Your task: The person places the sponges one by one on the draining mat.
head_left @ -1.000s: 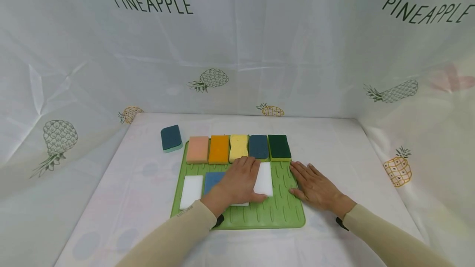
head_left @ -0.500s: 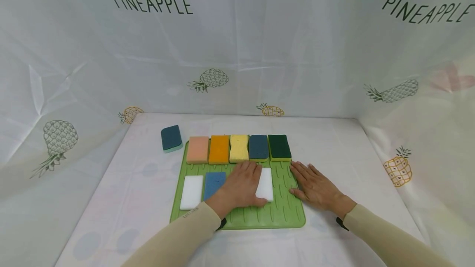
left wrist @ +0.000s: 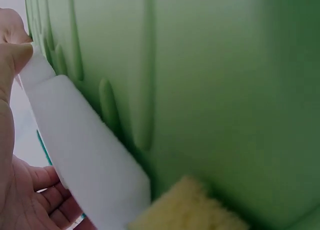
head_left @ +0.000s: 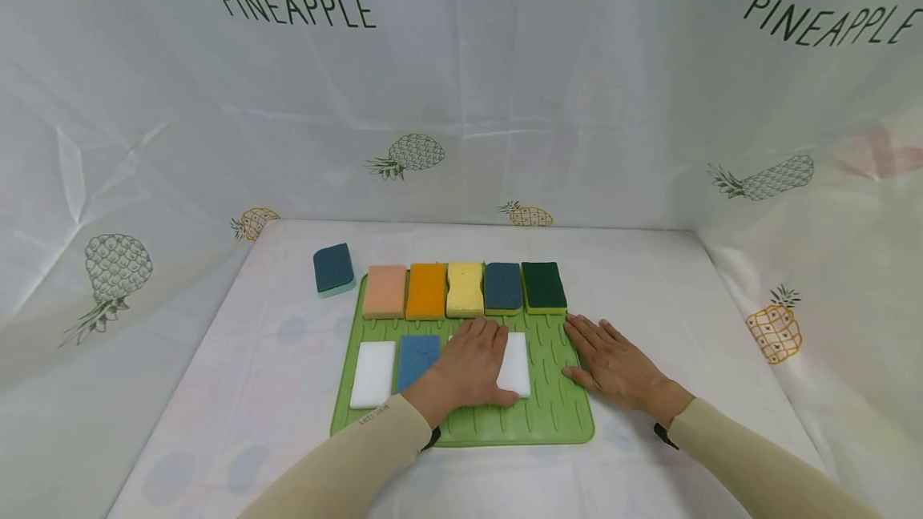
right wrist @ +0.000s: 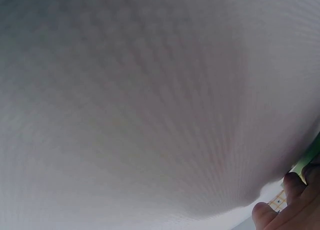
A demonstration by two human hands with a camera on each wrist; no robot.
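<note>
My left hand (head_left: 465, 367) reaches over two white sponges in the front row on the green ridged mat (head_left: 505, 423), largely covering one. It holds the right-hand white sponge (head_left: 515, 367) between thumb and fingers. In the left wrist view the thumb presses that sponge's near end (left wrist: 39, 70), while the other white sponge (left wrist: 85, 145) lies under the palm. A rough yellow edge (left wrist: 187, 207) shows close to the camera. Just left of the hand is a blue sponge (head_left: 417, 359), then another white sponge (head_left: 372, 375). My right hand (head_left: 613, 363) rests with straight fingers along the mat's right edge.
Along the mat's back edge sit pink (head_left: 384, 291), orange (head_left: 425, 291), yellow (head_left: 465, 289), dark blue (head_left: 502, 287) and dark green (head_left: 544, 287) sponges. Another dark blue sponge (head_left: 333, 268) lies on the tablecloth, off the mat's back left corner. Pineapple-printed sheeting (head_left: 577, 118) surrounds the table.
The right-hand white sponge has slid toward me, away from the back row, with my left hand following. My right hand has stayed put.
</note>
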